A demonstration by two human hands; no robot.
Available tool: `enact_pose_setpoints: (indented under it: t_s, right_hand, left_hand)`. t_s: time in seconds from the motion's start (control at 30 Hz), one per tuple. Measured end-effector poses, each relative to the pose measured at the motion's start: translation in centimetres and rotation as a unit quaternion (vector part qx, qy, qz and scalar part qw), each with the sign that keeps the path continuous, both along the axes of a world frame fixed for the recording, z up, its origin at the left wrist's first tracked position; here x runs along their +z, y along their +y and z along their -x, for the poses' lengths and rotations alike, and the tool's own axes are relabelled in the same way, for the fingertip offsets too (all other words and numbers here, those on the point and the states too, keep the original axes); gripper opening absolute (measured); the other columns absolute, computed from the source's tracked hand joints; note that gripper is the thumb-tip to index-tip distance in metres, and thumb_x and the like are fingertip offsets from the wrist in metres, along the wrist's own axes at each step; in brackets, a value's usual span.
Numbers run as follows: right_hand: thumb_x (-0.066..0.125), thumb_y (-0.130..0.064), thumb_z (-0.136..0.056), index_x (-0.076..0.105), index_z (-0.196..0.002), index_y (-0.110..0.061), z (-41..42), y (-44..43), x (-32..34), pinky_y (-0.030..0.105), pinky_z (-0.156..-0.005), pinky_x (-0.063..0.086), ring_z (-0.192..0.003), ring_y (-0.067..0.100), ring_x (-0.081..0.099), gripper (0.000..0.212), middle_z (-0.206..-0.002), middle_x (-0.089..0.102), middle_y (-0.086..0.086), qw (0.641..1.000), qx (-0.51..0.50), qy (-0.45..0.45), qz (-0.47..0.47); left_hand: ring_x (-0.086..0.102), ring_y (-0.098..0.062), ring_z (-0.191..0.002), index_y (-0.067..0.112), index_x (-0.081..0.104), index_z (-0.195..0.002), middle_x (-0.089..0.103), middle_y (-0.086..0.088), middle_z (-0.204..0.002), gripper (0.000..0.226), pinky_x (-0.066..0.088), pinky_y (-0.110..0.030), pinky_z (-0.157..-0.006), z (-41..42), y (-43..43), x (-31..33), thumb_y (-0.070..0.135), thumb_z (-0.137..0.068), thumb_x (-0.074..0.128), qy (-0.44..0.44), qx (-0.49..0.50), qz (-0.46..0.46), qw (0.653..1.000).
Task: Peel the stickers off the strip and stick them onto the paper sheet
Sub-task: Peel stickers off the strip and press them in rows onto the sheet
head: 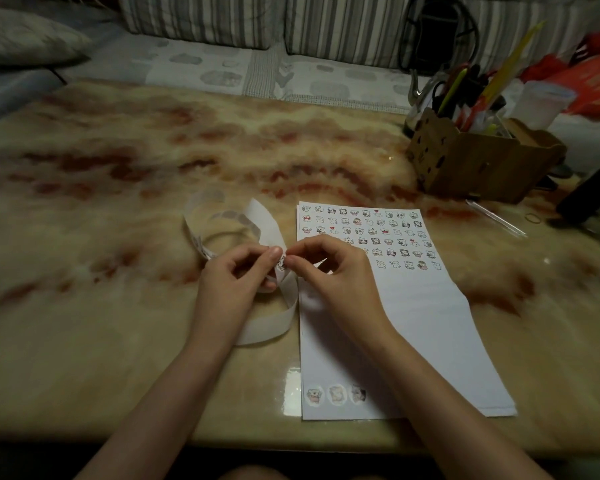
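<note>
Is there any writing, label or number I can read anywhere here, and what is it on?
No readable text anywhere.
Stickers on the paper sheet: small cartoon pictures, any lettering too small to read.
Sticker on the strip, pinched between the left hand and right hand: too blurred to read.
Wooden box: cut-out shapes, no words.

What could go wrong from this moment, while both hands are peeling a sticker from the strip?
1. The left hand and right hand pinch a small printed sticker on the curling white backing strip; it might tear or fold onto itself.
2. The white paper sheet lies loose on the marbled table, so pressing could shift it and spoil the sticker rows.
</note>
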State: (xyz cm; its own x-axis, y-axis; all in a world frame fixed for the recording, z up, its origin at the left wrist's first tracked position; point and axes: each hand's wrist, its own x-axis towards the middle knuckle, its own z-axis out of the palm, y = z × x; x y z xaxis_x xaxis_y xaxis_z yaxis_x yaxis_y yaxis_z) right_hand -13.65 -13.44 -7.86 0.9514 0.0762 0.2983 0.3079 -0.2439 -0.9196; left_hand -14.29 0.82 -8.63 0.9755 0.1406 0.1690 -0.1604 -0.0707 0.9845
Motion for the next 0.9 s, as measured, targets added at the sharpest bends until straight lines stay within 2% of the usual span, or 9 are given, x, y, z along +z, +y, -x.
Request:
enact_pose_setpoints:
  t_s: [0.27, 0.47, 0.63, 0.8, 0.9]
  right_hand:
    - [0.073, -0.008, -0.081, 0.072, -0.083, -0.007, -0.01, 0.06, -0.10, 0.019, -0.063, 0.044, -0.070, 0.007, 0.061, 0.003, -0.077, 0.071, 0.000, 1.000, -0.002, 0.006, -0.007]
    - [0.072, -0.011, -0.081, 0.069, -0.081, -0.014, 0.31, 0.08, -0.11, 0.014, -0.061, 0.039, -0.070, 0.008, 0.058, 0.004, -0.079, 0.068, -0.008, 0.996, -0.023, -0.043, 0.068]
    - [0.072, -0.012, -0.081, 0.069, -0.081, -0.015, 0.48, 0.05, -0.08, 0.013, -0.060, 0.038, -0.069, 0.008, 0.058, 0.004, -0.080, 0.067, -0.008, 0.992, -0.031, -0.070, 0.100]
    - [0.069, -0.016, -0.082, 0.066, -0.082, -0.017, 0.42, 0.10, -0.29, 0.017, -0.062, 0.037, -0.073, 0.008, 0.056, 0.003, -0.083, 0.061, -0.008, 0.982, -0.036, -0.098, 0.155]
    - [0.066, -0.020, -0.084, 0.064, -0.084, -0.016, 0.45, -0.05, -0.33, 0.020, -0.063, 0.039, -0.079, 0.007, 0.053, 0.005, -0.089, 0.057, -0.009, 0.979, -0.029, -0.111, 0.168]
  left_hand:
    - [0.061, -0.005, -0.053, 0.010, 0.071, -0.081, 0.067, 0.009, -0.061, 0.006, 0.050, -0.012, -0.057, -0.05, -0.12, 0.10, 0.014, -0.084, 0.067, 0.008, 0.005, 0.008, 1.000]
    - [0.062, -0.011, -0.058, 0.003, 0.071, -0.084, 0.068, -0.011, -0.072, 0.013, 0.051, -0.015, -0.059, 0.01, -0.02, -0.09, 0.013, -0.087, 0.064, 0.008, 0.008, -0.005, 1.000]
    - [0.061, -0.007, -0.059, -0.001, 0.070, -0.084, 0.066, -0.012, -0.072, 0.014, 0.052, -0.016, -0.061, -0.15, -0.11, -0.15, 0.010, -0.087, 0.063, 0.022, -0.004, 0.006, 1.000]
    - [0.059, -0.015, -0.064, 0.000, 0.069, -0.078, 0.066, -0.021, -0.075, 0.018, 0.053, -0.026, -0.065, -0.14, 0.03, -0.27, 0.013, -0.088, 0.063, 0.018, -0.004, -0.004, 1.000]
    - [0.060, -0.017, -0.067, 0.001, 0.071, -0.080, 0.067, -0.020, -0.076, 0.018, 0.053, -0.034, -0.069, -0.18, 0.15, -0.33, 0.015, -0.088, 0.064, 0.028, -0.004, 0.004, 1.000]
